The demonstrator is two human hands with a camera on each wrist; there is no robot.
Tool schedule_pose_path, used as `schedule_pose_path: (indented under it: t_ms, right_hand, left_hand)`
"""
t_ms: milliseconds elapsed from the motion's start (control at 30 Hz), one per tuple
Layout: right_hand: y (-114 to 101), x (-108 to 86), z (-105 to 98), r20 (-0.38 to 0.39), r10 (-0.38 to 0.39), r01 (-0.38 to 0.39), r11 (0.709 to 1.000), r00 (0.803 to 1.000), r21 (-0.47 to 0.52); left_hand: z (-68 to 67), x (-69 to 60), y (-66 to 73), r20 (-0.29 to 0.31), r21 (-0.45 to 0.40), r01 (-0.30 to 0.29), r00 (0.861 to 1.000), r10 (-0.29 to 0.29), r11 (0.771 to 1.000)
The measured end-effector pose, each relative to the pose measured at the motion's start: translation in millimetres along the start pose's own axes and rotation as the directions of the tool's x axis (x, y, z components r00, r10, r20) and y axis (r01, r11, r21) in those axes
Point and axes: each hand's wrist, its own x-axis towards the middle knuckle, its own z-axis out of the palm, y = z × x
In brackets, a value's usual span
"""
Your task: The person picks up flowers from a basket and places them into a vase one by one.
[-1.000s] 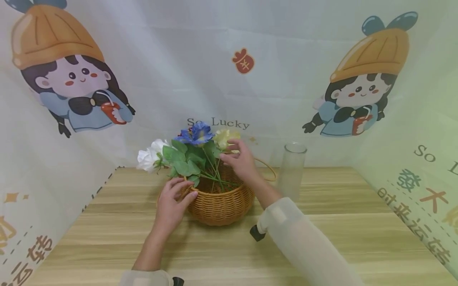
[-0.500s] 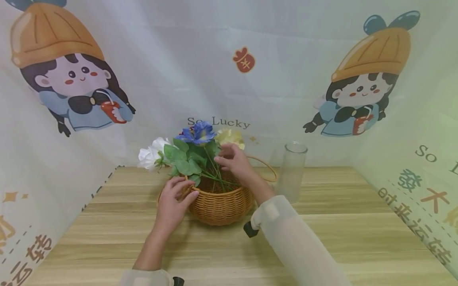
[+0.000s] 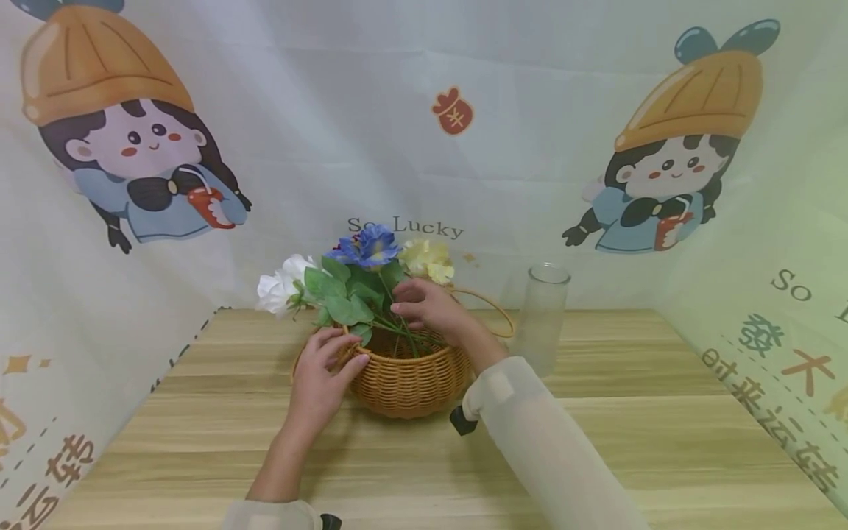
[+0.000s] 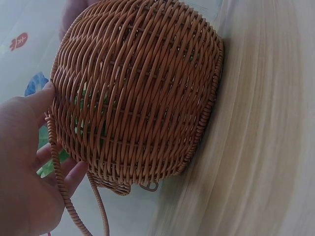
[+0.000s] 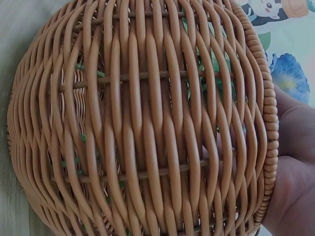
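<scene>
A brown wicker basket (image 3: 407, 386) stands on the table with artificial flowers leaning out of it. Blue (image 3: 375, 246), yellow (image 3: 427, 259) and white flowers (image 3: 281, 285) spread above the rim, with green leaves (image 3: 331, 291) between them. My left hand (image 3: 320, 379) holds the basket's left rim, thumb at the near side; in the left wrist view the fingers lie by the rim and handle (image 4: 59, 169). Over the opening, my right hand (image 3: 433, 309) has its fingertips close to the green stems (image 3: 407, 335), thumb and fingers apart. The basket hides most of it in the right wrist view.
A tall clear glass vase (image 3: 543, 320) stands upright on the wooden table (image 3: 596, 442), right of the basket. The basket's other handle (image 3: 493, 302) sticks out towards it. A printed cloth (image 3: 530, 147) hangs behind and along both sides.
My right hand has moved down from the yellow flower towards the stems, uncovering that flower. My left hand and the basket have stayed in place.
</scene>
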Motion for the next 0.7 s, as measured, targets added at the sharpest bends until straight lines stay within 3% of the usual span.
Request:
schedule_pose_path:
  t_ms: [133,300,700]
  right_hand:
    - [0.3,1.5,-0.6,0.058,0.037,-0.035,0.998,0.998,-0.045]
    - [-1.2,1.6,-0.8,0.077,0.060,-0.054,0.996,0.995,-0.075]
    - [1.9,2.4,0.8,-0.021,0.023,-0.024,0.999,1.000,-0.039]
  left_hand:
    - [-0.4,0.0,-0.8,0.008,-0.002,0.005,1.000,-0.005,1.000]
    - [-0.1,0.0,-0.6,0.011,-0.006,0.006,1.000,-0.006,1.000]
    - [0.8,-0.5,-0.2,0.000,-0.002,0.003,1.000,-0.003,1.000]
